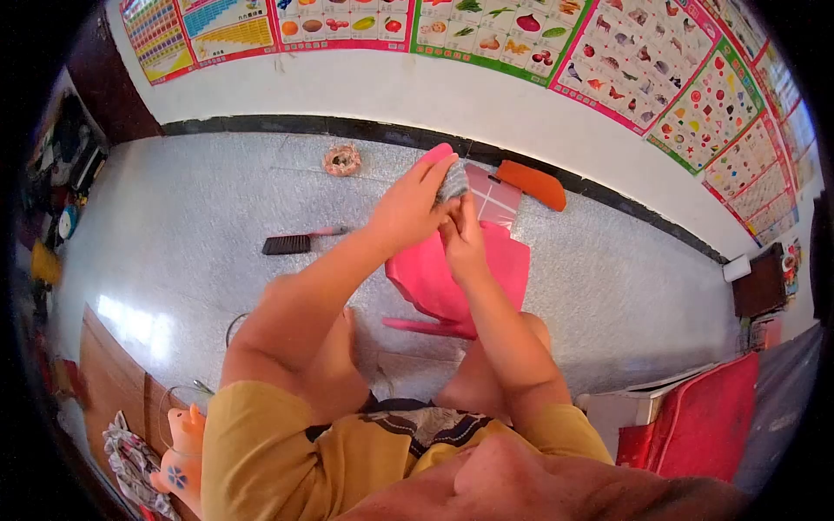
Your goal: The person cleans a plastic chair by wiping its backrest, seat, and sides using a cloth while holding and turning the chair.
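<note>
A pink plastic piece of furniture, which looks like a small chair (473, 269), is on the floor between my knees. My left hand (413, 204) is closed around its raised far part, and a pink end shows past the fingers. A grey, ridged strip or wrapping (453, 181) lies against that part, between my hands. My right hand (465, 243) is closed in a pinch at the lower end of the grey material. Its fingertips meet those of my left hand, so exactly what they grip is hidden.
Beyond the chair lie a pinkish flat sheet with white lines (493, 198) and an orange curved piece (534, 184). A brown roll (341, 159) and a black-bristled brush (291, 244) are to the left. A red padded item (708, 417) stands at right. Posters line the wall.
</note>
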`<control>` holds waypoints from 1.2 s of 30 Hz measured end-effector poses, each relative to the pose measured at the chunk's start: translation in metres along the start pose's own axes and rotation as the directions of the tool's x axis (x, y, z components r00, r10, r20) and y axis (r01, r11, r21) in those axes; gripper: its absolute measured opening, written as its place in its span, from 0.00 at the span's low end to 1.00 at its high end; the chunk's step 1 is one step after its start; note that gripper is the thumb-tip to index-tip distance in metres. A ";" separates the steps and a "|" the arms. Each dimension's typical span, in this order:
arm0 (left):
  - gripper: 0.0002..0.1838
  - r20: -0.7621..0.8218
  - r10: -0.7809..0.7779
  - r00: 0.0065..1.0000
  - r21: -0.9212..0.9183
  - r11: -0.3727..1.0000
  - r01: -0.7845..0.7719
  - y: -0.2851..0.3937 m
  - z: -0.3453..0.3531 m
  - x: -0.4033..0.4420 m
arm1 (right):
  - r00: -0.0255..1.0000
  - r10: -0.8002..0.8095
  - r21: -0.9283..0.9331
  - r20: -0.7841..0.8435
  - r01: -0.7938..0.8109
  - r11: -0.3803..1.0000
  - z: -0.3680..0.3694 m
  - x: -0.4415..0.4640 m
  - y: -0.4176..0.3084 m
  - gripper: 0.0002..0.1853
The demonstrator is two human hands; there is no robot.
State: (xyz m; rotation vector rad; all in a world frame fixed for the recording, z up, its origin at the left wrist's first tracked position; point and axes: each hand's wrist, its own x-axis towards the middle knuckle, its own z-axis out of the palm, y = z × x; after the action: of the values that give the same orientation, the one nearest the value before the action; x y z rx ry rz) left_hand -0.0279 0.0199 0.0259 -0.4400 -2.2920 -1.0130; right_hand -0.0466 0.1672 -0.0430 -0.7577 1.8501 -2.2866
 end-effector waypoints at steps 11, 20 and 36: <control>0.29 0.031 -0.226 0.974 -0.153 0.962 0.228 -0.075 -0.015 0.020 | 0.945 -0.144 -0.496 0.294 0.280 0.822 0.032 -0.033 0.011 0.40; 0.29 0.330 -0.238 0.913 0.145 0.969 0.201 -0.062 -0.030 0.013 | 0.945 -0.142 -0.483 0.295 0.276 0.831 0.028 -0.033 0.011 0.39; 0.24 0.235 -0.255 0.938 0.266 0.945 0.190 -0.059 -0.006 0.029 | 0.950 -0.185 -0.436 0.251 0.282 0.855 0.038 -0.036 0.021 0.40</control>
State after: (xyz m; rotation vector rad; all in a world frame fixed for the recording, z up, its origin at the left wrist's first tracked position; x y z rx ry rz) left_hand -0.0778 -0.0214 0.0141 -0.2275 -2.7183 -0.8036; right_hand -0.0035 0.1419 -0.0684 -1.2926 2.3468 -1.7905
